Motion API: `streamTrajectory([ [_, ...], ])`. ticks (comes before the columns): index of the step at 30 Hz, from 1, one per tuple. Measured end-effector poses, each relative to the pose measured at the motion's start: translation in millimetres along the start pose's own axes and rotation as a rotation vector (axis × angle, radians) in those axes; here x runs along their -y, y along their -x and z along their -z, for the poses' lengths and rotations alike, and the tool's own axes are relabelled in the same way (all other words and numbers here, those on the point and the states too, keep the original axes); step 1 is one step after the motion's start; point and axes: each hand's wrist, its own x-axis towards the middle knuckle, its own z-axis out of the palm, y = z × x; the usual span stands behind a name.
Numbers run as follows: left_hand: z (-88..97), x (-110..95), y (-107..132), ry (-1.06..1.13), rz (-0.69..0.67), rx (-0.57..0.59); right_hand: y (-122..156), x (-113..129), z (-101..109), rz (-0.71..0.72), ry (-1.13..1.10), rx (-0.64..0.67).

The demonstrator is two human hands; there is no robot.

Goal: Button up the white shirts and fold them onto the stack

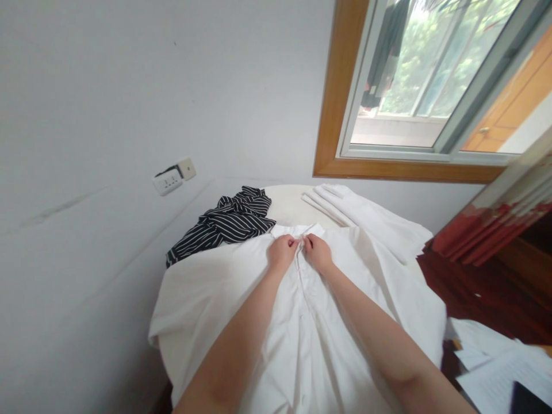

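A white button-up shirt (224, 282) lies spread out, front side up, over a cream-coloured round surface (284, 201). Its collar is at the far end and the button front runs down toward me. My left hand (283, 251) pinches the shirt's front edge just below the collar. Close beside it, my right hand (317, 251) pinches the other side of the same opening. The fingertips of both hands nearly meet there, and any button between them is too small to make out.
A black-and-white striped garment (233, 218) lies bunched at the far left. A folded white cloth (375, 218) rests at the far right. Behind are a wall with a socket (168, 181) and a wood-framed window (340, 167). Papers (509, 368) and a red-and-cream curtain (487, 224) are at right.
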Motion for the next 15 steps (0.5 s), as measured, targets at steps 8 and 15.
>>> streamTrajectory([
  [8, -0.1, 0.7, 0.4, 0.043, -0.01, -0.034, -7.0, -12.1, -4.1, -0.017, -0.338, 0.003],
  [15, -4.4, 3.6, 0.0, -0.004, -0.049, -0.104, -3.2, -9.9, -3.5, 0.112, -0.312, 0.042],
])
